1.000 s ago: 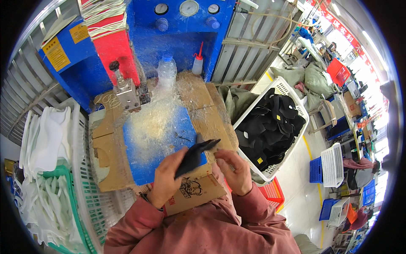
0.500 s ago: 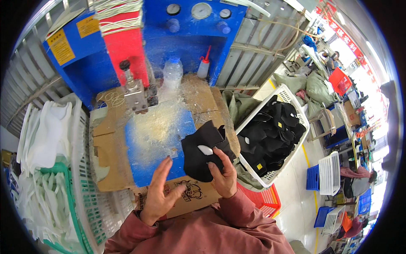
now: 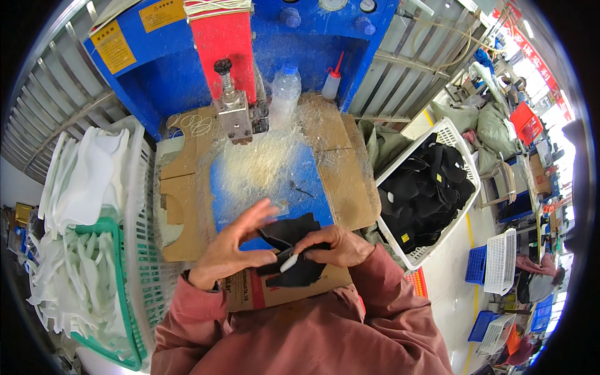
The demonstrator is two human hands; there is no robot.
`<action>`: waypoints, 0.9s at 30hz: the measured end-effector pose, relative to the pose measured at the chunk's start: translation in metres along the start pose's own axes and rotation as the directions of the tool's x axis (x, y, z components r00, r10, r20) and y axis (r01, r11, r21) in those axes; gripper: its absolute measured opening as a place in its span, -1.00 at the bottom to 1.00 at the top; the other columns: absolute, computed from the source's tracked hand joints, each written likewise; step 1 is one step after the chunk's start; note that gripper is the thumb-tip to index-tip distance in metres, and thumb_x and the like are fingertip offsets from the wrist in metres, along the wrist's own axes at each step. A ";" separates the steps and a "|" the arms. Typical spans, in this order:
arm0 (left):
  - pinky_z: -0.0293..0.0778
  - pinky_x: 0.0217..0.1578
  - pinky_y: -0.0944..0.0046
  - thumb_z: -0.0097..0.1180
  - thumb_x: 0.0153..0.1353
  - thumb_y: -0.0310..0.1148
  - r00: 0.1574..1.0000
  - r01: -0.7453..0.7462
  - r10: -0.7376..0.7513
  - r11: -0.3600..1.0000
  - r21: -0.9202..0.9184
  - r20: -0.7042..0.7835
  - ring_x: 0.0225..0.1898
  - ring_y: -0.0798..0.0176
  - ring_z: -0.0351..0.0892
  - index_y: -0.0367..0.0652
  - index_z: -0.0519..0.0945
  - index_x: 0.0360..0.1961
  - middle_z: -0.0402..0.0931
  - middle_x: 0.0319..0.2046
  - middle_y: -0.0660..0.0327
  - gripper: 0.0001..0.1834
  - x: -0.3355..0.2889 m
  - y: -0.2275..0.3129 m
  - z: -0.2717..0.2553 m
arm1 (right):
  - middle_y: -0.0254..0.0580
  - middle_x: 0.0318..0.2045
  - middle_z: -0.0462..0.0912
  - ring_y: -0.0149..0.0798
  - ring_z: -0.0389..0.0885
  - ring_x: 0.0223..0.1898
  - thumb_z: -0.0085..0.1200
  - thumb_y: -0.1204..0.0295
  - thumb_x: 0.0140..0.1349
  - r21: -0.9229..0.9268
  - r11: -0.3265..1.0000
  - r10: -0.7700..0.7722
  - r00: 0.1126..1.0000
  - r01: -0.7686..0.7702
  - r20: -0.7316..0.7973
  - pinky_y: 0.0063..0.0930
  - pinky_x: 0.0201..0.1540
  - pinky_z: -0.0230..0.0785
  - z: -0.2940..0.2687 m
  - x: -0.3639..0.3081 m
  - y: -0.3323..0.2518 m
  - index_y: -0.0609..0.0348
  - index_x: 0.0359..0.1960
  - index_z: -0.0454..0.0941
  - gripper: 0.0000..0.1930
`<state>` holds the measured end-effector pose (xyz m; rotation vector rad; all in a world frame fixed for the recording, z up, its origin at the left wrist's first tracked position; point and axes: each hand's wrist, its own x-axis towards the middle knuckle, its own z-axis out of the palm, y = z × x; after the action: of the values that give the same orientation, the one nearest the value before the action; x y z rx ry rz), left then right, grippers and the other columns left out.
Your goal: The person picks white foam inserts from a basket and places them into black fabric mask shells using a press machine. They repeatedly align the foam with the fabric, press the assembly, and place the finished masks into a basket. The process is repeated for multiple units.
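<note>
We pinch a black piece (image 3: 301,275) in our right hand (image 3: 340,246), our left hand (image 3: 232,249) spread loosely at its left edge, blue board (image 3: 310,181) beyond it.

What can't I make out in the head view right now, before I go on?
In the head view:
- Black piece: its underside, hidden by its own folds and the right hand.
- Left hand: whether its thumb presses the piece or only overlaps it; the angle hides any contact.
- Large gauge: reading cut off by the top edge.
- Red basket: mostly hidden, partly by the right sleeve.
</note>
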<state>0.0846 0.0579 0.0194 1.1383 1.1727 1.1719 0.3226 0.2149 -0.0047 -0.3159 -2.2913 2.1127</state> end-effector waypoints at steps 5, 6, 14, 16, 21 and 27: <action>0.30 0.27 0.21 0.37 0.17 -0.38 0.964 0.267 -0.260 0.948 -0.173 0.058 0.22 0.23 0.41 -0.17 0.06 0.51 0.40 0.24 -0.02 -0.03 0.013 0.011 0.001 | -0.02 -0.22 0.69 -0.07 0.65 -0.05 0.14 0.56 0.12 -0.258 0.961 0.118 0.991 -0.099 0.057 -0.31 0.04 0.46 -0.010 0.015 -0.023 0.05 -0.05 0.69 -0.66; 0.34 0.23 0.22 0.35 0.19 -0.40 0.952 0.302 -0.303 0.927 -0.221 0.029 0.18 0.25 0.45 -0.17 0.07 0.50 0.43 0.21 0.00 -0.06 0.014 0.006 0.002 | -0.02 -0.19 0.68 -0.03 0.63 -0.04 0.15 0.56 0.11 -0.384 0.923 0.020 0.999 -0.001 0.044 -0.28 0.04 0.45 -0.010 0.019 -0.025 0.01 -0.06 0.70 -0.66; 0.49 -0.04 0.34 0.17 0.33 -0.50 0.910 0.067 -0.191 0.944 -0.323 -0.369 -0.11 0.39 0.57 -0.30 0.57 0.05 0.64 -0.12 0.25 -0.72 0.016 -0.048 0.026 | 0.10 0.16 0.48 0.13 0.47 0.20 0.27 0.46 0.14 -0.719 0.691 -0.498 0.767 0.070 -0.404 -0.13 0.23 0.33 -0.005 0.029 -0.016 0.11 0.12 0.57 -0.55; 0.50 -0.04 0.34 0.14 0.35 -0.51 0.872 -0.028 -0.132 0.948 -0.317 -0.472 -0.09 0.39 0.57 -0.31 0.55 0.07 0.64 -0.09 0.24 -0.72 0.017 -0.048 0.025 | 0.05 0.25 0.42 0.03 0.38 0.29 0.26 0.39 0.23 -0.512 0.854 -0.390 0.762 0.089 -0.518 -0.15 0.30 0.27 0.008 0.023 -0.011 0.15 0.26 0.44 -0.46; 0.58 -0.05 0.25 0.19 0.30 -0.53 0.883 -0.035 -0.187 0.888 -0.458 -0.430 -0.08 0.31 0.64 -0.26 0.58 0.03 0.65 -0.07 0.20 -0.73 0.020 -0.052 0.038 | 0.10 0.28 0.37 -0.10 0.36 0.32 0.22 0.27 0.33 0.058 0.995 -0.034 0.826 0.081 -0.563 -0.31 0.27 0.33 0.048 0.029 0.014 0.37 0.39 0.19 -0.29; 0.57 -0.06 0.28 0.20 0.30 -0.51 0.920 -0.062 -0.212 0.753 -0.655 -0.331 -0.09 0.32 0.64 -0.26 0.59 0.03 0.66 -0.07 0.22 -0.73 0.014 -0.065 0.031 | -0.20 -0.08 0.64 -0.35 0.54 -0.01 0.06 0.30 0.44 0.157 0.985 0.145 0.811 -0.067 -0.568 -0.47 0.08 0.41 0.041 0.025 0.031 0.33 0.23 0.42 -0.56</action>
<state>0.1196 0.0675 -0.0442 0.3126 0.9436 1.6223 0.2970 0.1809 -0.0418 -0.9541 -1.8044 1.8426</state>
